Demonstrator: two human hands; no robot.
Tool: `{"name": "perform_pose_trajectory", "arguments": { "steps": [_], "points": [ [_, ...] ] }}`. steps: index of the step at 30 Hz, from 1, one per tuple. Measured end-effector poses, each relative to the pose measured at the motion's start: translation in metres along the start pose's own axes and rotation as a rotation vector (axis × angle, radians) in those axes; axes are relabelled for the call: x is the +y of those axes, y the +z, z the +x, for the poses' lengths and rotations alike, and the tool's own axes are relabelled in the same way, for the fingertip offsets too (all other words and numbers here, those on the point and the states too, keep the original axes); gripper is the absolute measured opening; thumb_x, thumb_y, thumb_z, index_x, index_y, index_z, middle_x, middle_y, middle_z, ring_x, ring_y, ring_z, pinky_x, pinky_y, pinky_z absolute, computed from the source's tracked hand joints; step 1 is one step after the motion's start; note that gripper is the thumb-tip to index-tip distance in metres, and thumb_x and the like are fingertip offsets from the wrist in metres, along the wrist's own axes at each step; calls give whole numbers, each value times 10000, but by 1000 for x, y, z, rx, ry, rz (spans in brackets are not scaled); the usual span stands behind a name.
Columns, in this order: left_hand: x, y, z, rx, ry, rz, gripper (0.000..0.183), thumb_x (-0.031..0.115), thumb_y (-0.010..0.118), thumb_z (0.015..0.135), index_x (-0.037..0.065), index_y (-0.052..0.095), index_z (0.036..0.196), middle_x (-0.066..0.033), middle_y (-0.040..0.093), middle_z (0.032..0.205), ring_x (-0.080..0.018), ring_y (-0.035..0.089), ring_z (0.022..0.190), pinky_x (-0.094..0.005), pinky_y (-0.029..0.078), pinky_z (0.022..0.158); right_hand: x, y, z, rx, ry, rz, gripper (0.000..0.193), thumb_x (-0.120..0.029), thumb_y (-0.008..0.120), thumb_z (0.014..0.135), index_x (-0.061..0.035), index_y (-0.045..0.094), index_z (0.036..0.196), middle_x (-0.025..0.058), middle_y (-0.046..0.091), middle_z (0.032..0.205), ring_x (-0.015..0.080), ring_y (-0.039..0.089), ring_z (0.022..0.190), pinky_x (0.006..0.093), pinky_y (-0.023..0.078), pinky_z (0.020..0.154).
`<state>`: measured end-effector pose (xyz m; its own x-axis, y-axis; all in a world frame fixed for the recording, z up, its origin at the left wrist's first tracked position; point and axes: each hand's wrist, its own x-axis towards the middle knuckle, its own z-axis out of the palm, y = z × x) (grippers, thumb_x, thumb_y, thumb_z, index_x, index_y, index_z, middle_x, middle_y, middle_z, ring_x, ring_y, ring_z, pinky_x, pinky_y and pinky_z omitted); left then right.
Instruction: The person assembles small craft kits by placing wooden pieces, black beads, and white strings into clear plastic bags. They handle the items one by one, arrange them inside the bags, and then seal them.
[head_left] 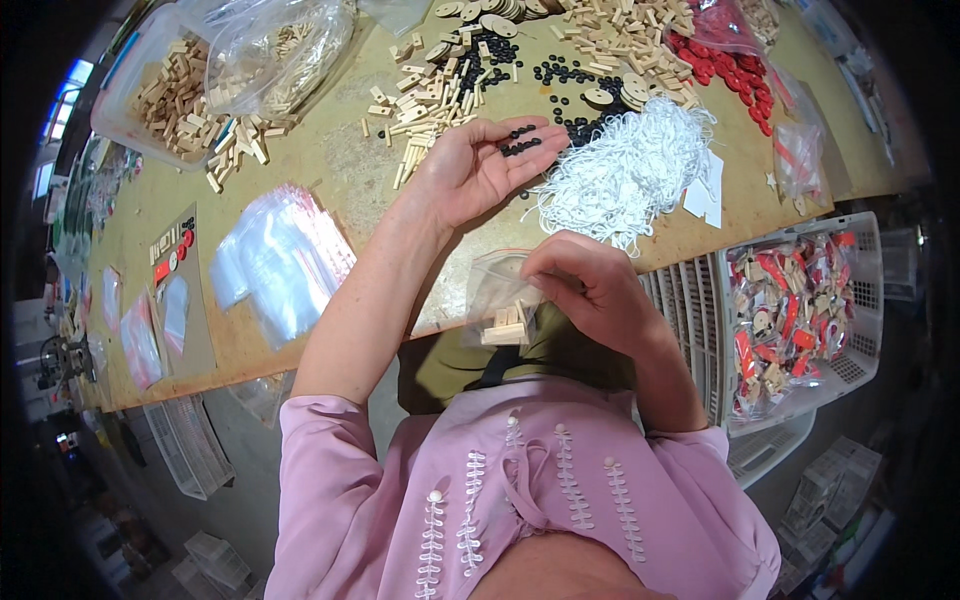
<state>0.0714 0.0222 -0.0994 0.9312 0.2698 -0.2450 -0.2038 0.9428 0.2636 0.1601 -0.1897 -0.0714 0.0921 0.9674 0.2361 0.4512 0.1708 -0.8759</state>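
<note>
My left hand is palm up over the table with its fingers stretched out. Several small black beads lie in rows across those fingers. At the table's front edge, my right hand pinches the top of a clear zip bag. Inside the bag, several pale wooden pieces have settled at the bottom. More loose black beads are scattered beyond the left hand. A heap of white cord lies just to its right.
Wooden blocks fill a clear tub at the far left. A stack of flat zip bags lies left of my arm. Red pieces are piled far right. Below the table's right edge, a white crate holds filled bags.
</note>
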Motion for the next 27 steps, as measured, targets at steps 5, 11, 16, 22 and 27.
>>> {"name": "perform_pose_trajectory", "arguments": {
  "steps": [5, 11, 16, 22, 27],
  "points": [
    [-1, 3, -2, 17, 5, 21, 503, -24, 358, 989, -204, 304, 1457, -395, 412, 1479, -452, 480, 1391, -463, 453, 1182, -1, 0, -2, -1, 16, 6, 123, 48, 677, 886, -22, 680, 987, 87, 660, 888, 209, 636, 767, 309, 500, 686],
    [-3, 5, -2, 40, 31, 61, 497, -32, 353, 985, -203, 315, 1450, -392, 412, 1481, -449, 480, 1392, -466, 453, 1183, -2, 0, -1, 2, 5, -1, 126, 51, 682, 883, -24, 681, 985, 93, 662, 892, 221, 646, 787, 315, 506, 699],
    [1, -1, -2, 5, 3, 17, 440, 32, 383, 1050, -199, 360, 1424, -378, 472, 1435, -438, 532, 1345, -461, 495, 1146, -3, 0, -2, 1, 13, 5, 124, 50, 683, 884, -23, 680, 984, 95, 662, 895, 225, 646, 795, 318, 508, 705],
    [-2, 1, 0, 156, 98, 244, 382, 68, 442, 1076, -187, 426, 1360, -351, 606, 1265, -389, 681, 1143, -378, 645, 916, -3, 0, -3, -9, 15, 3, 124, 50, 678, 887, -24, 680, 986, 92, 664, 902, 223, 643, 793, 316, 508, 706],
    [-4, 9, -6, 160, 150, 396, 330, 41, 469, 1059, -165, 492, 1316, -313, 643, 1215, -343, 722, 1053, -329, 667, 833, -5, 0, -5, 3, 7, -5, 120, 48, 671, 893, -26, 681, 988, 92, 668, 908, 227, 644, 797, 322, 508, 705]
  ]
}}
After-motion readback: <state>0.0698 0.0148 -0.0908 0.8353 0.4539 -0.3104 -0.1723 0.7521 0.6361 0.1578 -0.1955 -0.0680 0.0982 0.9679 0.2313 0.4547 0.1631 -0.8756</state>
